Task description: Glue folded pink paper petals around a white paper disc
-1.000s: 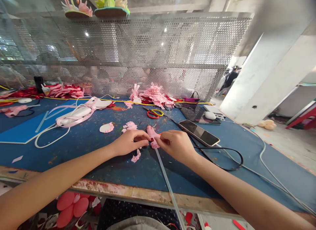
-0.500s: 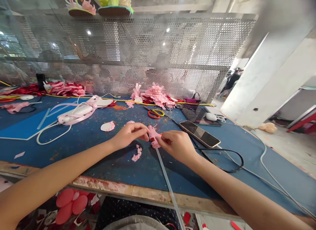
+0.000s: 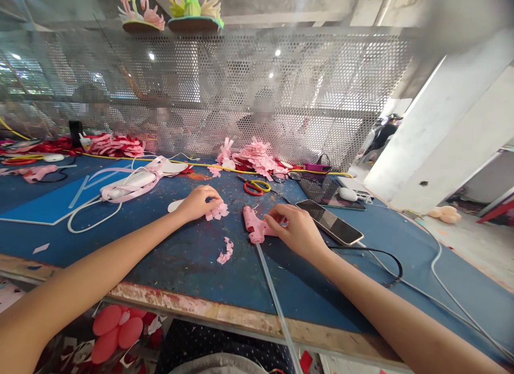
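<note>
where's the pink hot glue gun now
In the head view, the pink hot glue gun is near centre, immediately left of the right hand, on the near side of the scissors.

Scissors (image 3: 258,186) behind glue gun (image 3: 254,226), phone (image 3: 331,222) right.

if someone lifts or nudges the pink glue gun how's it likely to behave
The glue gun is likely stiff, since its body looks like moulded plastic. It may swing awkwardly, as the long glue stick juts from its back past the table edge. It probably won't roll far, because its handle sticks out sideways.
</note>
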Available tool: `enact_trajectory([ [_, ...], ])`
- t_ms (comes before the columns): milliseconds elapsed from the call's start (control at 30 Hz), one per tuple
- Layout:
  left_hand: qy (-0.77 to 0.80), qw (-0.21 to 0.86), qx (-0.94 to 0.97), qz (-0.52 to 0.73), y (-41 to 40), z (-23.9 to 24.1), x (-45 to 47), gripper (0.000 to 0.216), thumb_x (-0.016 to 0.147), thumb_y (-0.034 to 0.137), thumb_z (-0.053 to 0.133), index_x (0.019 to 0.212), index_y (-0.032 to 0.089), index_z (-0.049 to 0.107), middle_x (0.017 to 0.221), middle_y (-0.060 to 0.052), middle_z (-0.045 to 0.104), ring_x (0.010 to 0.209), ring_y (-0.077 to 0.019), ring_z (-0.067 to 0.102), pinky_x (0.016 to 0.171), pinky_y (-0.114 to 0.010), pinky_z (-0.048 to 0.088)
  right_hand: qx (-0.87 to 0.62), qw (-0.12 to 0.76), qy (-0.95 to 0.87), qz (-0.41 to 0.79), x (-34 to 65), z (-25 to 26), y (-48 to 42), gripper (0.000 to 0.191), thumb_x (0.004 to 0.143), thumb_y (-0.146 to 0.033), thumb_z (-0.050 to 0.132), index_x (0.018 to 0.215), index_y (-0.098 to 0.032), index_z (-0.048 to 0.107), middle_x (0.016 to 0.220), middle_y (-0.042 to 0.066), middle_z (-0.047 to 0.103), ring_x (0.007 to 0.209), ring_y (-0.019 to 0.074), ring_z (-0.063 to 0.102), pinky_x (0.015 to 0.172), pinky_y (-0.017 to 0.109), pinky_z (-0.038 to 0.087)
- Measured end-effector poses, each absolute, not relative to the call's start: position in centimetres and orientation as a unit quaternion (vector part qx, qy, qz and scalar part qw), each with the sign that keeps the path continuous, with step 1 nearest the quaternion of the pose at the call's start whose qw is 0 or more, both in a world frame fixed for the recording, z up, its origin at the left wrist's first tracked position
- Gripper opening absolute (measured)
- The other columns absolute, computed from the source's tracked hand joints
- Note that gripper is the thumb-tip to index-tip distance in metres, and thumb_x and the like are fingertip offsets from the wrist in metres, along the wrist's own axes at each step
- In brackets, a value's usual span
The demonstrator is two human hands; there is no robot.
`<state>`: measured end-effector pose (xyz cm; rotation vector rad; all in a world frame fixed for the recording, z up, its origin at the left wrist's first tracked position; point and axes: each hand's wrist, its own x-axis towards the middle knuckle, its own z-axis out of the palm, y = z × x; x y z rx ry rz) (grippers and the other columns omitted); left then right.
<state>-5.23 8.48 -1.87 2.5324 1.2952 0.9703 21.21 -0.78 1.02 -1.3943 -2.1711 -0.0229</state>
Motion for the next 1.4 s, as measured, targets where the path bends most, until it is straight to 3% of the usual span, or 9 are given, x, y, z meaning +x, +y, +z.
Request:
enact_trajectory([
  [167, 0.428, 0.082, 0.849, 0.299, 8.2, -2.3, -4.7, 0.024, 0.075, 0.04, 0.061, 0.085, 0.021, 0.074, 0.096, -0.006, 0.069, 0.094, -0.0235, 0.06, 0.091, -0.036, 0.043, -0.509, 0.235, -0.828, 0.013, 21.0, 1.2, -1.0, 0.009, 0.077, -0.019, 0.051, 0.077, -0.02, 0.06, 0.083, 0.004, 0.063, 0.079, 0.018, 0.056, 0.07, 0.027, 0.042],
  [300, 0.419, 0.098, 0.854, 0.292, 8.0, -2.1, -4.5, 0.018, 0.076, 0.035, 0.062, 0.08, 0.023, 0.074, 0.093, -0.004, 0.07, 0.09, -0.021, 0.062, 0.087, -0.031, 0.043, -0.5, 0.187, -0.845, 0.024, 20.9, 1.2, -1.2, 0.031, 0.062, -0.009, 0.052, 0.091, -0.017, 0.06, 0.095, 0.007, 0.062, 0.09, 0.0214, 0.056, 0.078, 0.03, 0.042],
  [400, 0.425, 0.107, 0.848, 0.296, 8.0, -1.9, -4.6, 0.016, 0.075, 0.033, 0.062, 0.077, 0.022, 0.074, 0.089, -0.004, 0.071, 0.087, -0.0203, 0.063, 0.082, -0.029, 0.045, -0.5, 0.157, -0.851, 0.025, 21.0, 0.9, -1.0, 0.042, 0.059, -0.009, 0.053, 0.1, -0.014, 0.059, 0.102, 0.01, 0.061, 0.097, 0.0246, 0.054, 0.086, 0.035, 0.04],
  [533, 0.449, 0.117, 0.827, 0.317, 7.9, -1.8, -4.7, 0.019, 0.078, 0.032, 0.057, 0.08, 0.021, 0.072, 0.086, -0.003, 0.072, 0.082, -0.0199, 0.064, 0.075, -0.027, 0.047, -0.5, 0.14, -0.854, 0.021, 21.2, 0.7, -0.8, 0.042, 0.06, -0.008, 0.051, 0.101, -0.015, 0.06, 0.103, 0.009, 0.061, 0.097, 0.0225, 0.056, 0.088, 0.032, 0.039],
  [667, 0.458, 0.125, 0.808, 0.348, 7.6, -1.4, -4.7, 0.02, 0.079, 0.032, 0.055, 0.08, 0.021, 0.071, 0.087, -0.002, 0.073, 0.082, -0.0198, 0.064, 0.077, -0.028, 0.047, -0.511, 0.155, -0.846, -0.001, 21.1, 0.6, -0.9, 0.034, 0.061, -0.009, 0.051, 0.094, -0.017, 0.058, 0.097, 0.007, 0.06, 0.083, 0.0191, 0.058, 0.07, 0.027, 0.04],
  [800, 0.466, 0.14, 0.784, 0.386, 7.3, -1.1, -4.6, 0.018, 0.074, 0.032, 0.059, 0.077, 0.02, 0.071, 0.087, -0.005, 0.073, 0.081, -0.0217, 0.065, 0.079, -0.032, 0.048, -0.51, 0.189, -0.839, -0.032, 20.9, 0.6, -1.1, 0.029, 0.065, -0.012, 0.052, 0.094, -0.019, 0.054, 0.097, 0.006, 0.057, 0.074, 0.0176, 0.056, 0.057, 0.026, 0.034],
  [933, 0.469, 0.183, 0.754, 0.421, 7.4, -1.4, -4.7, 0.019, 0.073, 0.031, 0.059, 0.079, 0.018, 0.07, 0.079, -0.005, 0.074, 0.072, -0.0206, 0.068, 0.071, -0.031, 0.052, -0.492, 0.219, -0.842, -0.045, 20.9, 0.6, -1.2, 0.023, 0.071, -0.021, 0.055, 0.093, -0.02, 0.051, 0.094, 0.005, 0.057, 0.074, 0.0176, 0.054, 0.057, 0.026, 0.033],
  [1100, 0.459, 0.236, 0.725, 0.457, 7.7, -1.9, -4.8, 0.019, 0.069, 0.031, 0.063, 0.077, 0.015, 0.068, 0.078, -0.007, 0.073, 0.072, -0.0214, 0.069, 0.072, -0.033, 0.054, -0.469, 0.261, -0.842, -0.051, 21.0, 0.6, -1.1, 0.014, 0.08, -0.031, 0.048, 0.088, -0.019, 0.048, 0.086, 0.005, 0.055, 0.069, 0.0173, 0.052, 0.058, 0.026, 0.035],
  [1400, 0.447, 0.294, 0.68, 0.501, 7.0, -1.5, -4.2, 0.027, 0.063, 0.027, 0.068, 0.087, 0.014, 0.063, 0.083, -0.008, 0.07, 0.074, -0.0204, 0.068, 0.074, -0.035, 0.055, -0.445, 0.289, -0.846, -0.04, 20.8, 0.7, -1.3, 0.021, 0.088, -0.036, 0.043, 0.074, -0.02, 0.046, 0.072, 0.002, 0.052, 0.059, 0.0135, 0.046, 0.057, 0.025, 0.035],
])
